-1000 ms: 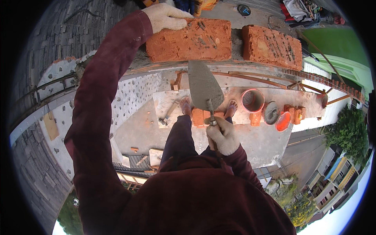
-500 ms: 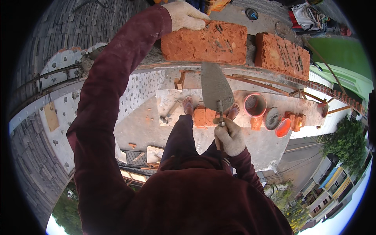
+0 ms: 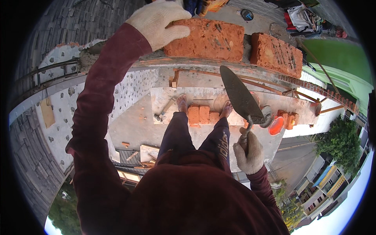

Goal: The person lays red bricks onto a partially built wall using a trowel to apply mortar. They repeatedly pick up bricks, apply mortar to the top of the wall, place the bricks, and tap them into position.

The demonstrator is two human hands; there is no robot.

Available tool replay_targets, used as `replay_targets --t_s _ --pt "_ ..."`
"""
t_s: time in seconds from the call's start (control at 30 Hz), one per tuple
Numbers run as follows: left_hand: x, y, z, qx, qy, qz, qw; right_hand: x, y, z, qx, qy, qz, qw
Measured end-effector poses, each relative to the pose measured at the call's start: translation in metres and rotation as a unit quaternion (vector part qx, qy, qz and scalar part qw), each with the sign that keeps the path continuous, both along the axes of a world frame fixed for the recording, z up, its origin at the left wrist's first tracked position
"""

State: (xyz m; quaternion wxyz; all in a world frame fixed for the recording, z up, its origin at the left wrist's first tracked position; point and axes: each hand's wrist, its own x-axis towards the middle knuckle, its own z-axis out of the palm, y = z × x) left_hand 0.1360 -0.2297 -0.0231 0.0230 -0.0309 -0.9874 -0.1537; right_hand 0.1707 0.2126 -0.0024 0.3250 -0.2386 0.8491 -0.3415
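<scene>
My gloved left hand (image 3: 158, 25) grips the left end of a red brick (image 3: 211, 41) lying on the mortar-covered wall top (image 3: 94, 55). A second brick (image 3: 276, 55) lies to its right, with a gap between them. Below the bricks, my gloved right hand (image 3: 249, 152) is closed on the handle of a trowel (image 3: 238, 92), its grey blade angled up toward the wall, with a lump of mortar near the handle end. The blade partly hides the containers behind it.
Far below, my feet stand on a board (image 3: 168, 94) among spare bricks (image 3: 199, 114), a hammer (image 3: 166, 109), a grey mortar container (image 3: 265, 120) and an orange bucket (image 3: 276, 126). Wooden braces (image 3: 329, 109) run under the wall. A clothes pile (image 3: 301, 17) sits beyond it, at top right.
The trowel has moved right and down from just under the first brick and turned, its tip now pointing up-left. My left hand has shifted left and lower on that brick.
</scene>
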Motion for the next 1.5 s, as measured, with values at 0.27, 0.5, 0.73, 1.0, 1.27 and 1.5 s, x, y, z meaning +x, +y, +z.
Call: replay_targets --t_s 0.27,0.5,0.73,1.0,1.27,1.5 --pt "0.056 0.056 -0.030 -0.112 0.009 0.040 0.993 -0.111 -0.109 0.031 0.009 0.302 0.171 0.938" --pt "0.051 0.060 -0.039 -0.126 0.049 0.054 0.989 -0.120 -0.139 0.017 0.057 0.317 0.213 0.922" --pt "0.051 0.062 -0.048 -0.160 0.098 0.064 0.980 -0.112 -0.142 0.023 0.073 0.287 0.207 0.932" --pt "0.055 0.060 -0.051 -0.127 0.136 0.064 0.980 -0.099 -0.136 0.033 0.010 0.294 0.173 0.940" --pt "0.054 0.061 -0.055 -0.114 0.120 0.071 0.984 -0.109 -0.123 0.018 0.067 0.305 0.174 0.934" --pt "0.082 0.037 -0.033 -0.042 0.098 0.113 0.988 -0.099 -0.127 0.036 0.016 0.314 0.152 0.937"
